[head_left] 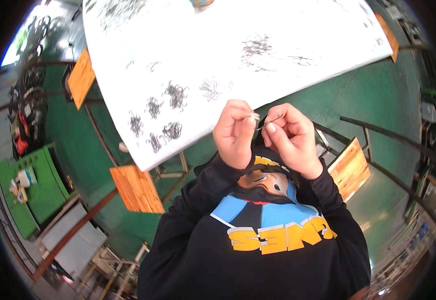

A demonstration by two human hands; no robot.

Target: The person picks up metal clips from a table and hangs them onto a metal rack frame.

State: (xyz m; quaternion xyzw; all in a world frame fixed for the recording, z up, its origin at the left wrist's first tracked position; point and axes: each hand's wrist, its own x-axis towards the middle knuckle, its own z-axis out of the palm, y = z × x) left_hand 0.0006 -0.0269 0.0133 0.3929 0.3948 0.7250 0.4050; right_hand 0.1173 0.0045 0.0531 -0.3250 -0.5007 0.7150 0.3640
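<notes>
My left hand (234,134) and my right hand (293,140) are raised close together in front of my chest, just off the near edge of the white table. The right thumb and fingers pinch a thin curved piece of dark wire (264,126), which reaches across toward the left fingertips. Pressed together, the left thumb and forefinger have something small and pale at their tips, too small to name. Whether the wire touches it, I cannot tell. Past the hands, a loose pile of thin grey pieces (216,89) lies on the white tabletop (188,45).
Several small heaps of black curved pieces (176,95) lie toward the table's left corner, and another dark pile (256,46) lies farther right. Wooden stools (137,189) (350,169) stand at both sides. A green workbench (38,190) is at the far left.
</notes>
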